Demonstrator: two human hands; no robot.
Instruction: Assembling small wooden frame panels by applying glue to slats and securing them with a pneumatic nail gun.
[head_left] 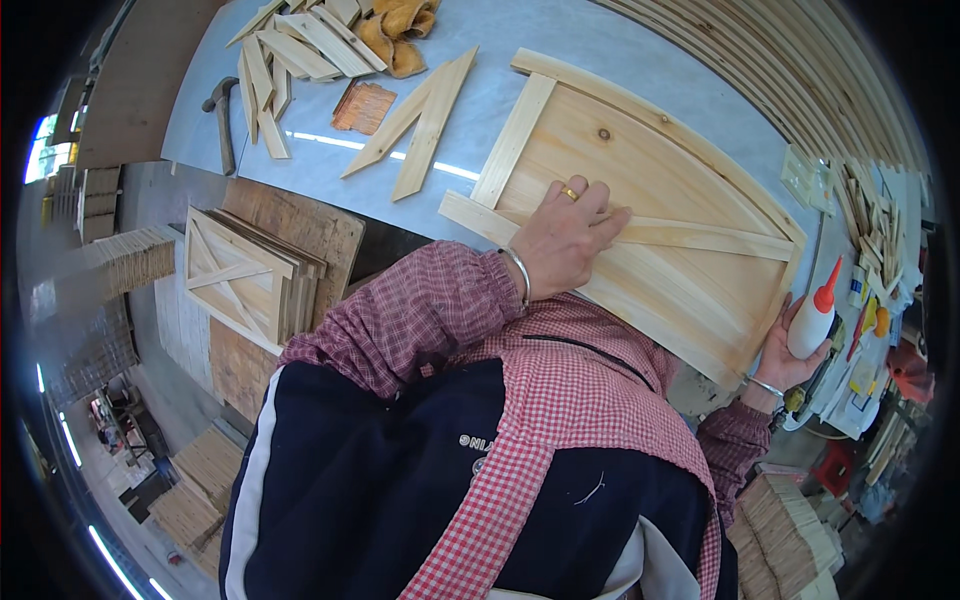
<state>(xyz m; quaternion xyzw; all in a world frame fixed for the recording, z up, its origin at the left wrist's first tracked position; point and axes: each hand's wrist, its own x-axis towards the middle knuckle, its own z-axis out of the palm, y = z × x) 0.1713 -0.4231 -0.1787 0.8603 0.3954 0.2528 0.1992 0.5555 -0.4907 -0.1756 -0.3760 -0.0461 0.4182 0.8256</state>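
A framed wooden panel (pixel 650 165) of pale pine lies at an angle on the table, over its near edge. My left hand (pixel 568 235), with a ring and a bracelet, rests on the panel. Its fingers are bent and closed at the left end of a diagonal wooden slat (pixel 712 238), hiding that end. At the panel's right corner, my right hand (pixel 778 352) is wrapped round a white glue bottle (pixel 808 330) with a red nozzle pointing up. Two loose slats with slanted ends (pixel 432 130) lie left of the panel.
A hammer (pixel 222 120), a pile of cut slats (pixel 300 50), an orange-brown piece (pixel 363 107) and a tan cloth (pixel 400 35) lie on the blue-grey table (pixel 480 25). Finished-looking cross-braced panels (pixel 235 270) are stacked at left. Long strips (pixel 790 80) line the far right.
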